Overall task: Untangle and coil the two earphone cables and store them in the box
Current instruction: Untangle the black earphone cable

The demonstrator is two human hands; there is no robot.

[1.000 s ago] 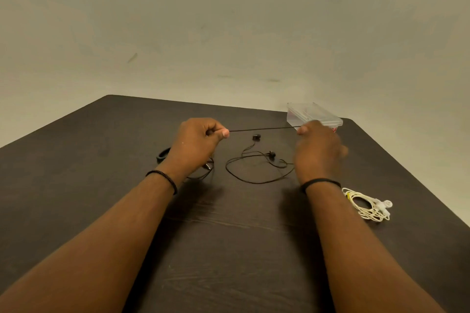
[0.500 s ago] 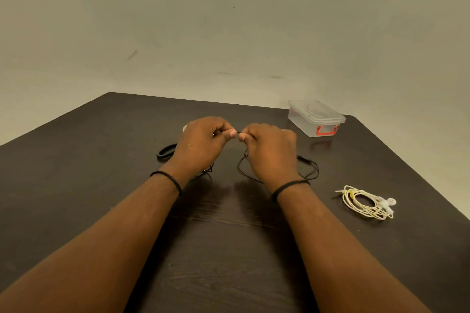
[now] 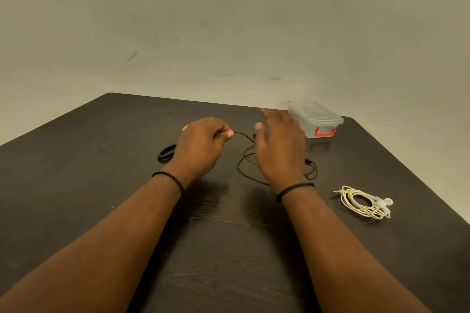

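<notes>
Pinching: your left hand (image 3: 201, 146) anchors the black earphone cable (image 3: 248, 160) for untangling.
Right hand (image 3: 278, 145): fingers spread, holding nothing.

Left hand (image 3: 201, 146) pinches black earphone cable (image 3: 245, 160) – rest loops loose on table (image 3: 101, 185). Right hand (image 3: 279, 145) fingers spread, holding nothing. White earphones (image 3: 363, 202) coiled right; lidded box (image 3: 315, 119) far right.

Two bare forearms in shot, no sleeves showing. A thin black beaded bracelet (image 3: 170, 178) circles the left wrist, and a plain thin black band (image 3: 295, 189) circles the right wrist. No rings or watch visible on either hand.
</notes>
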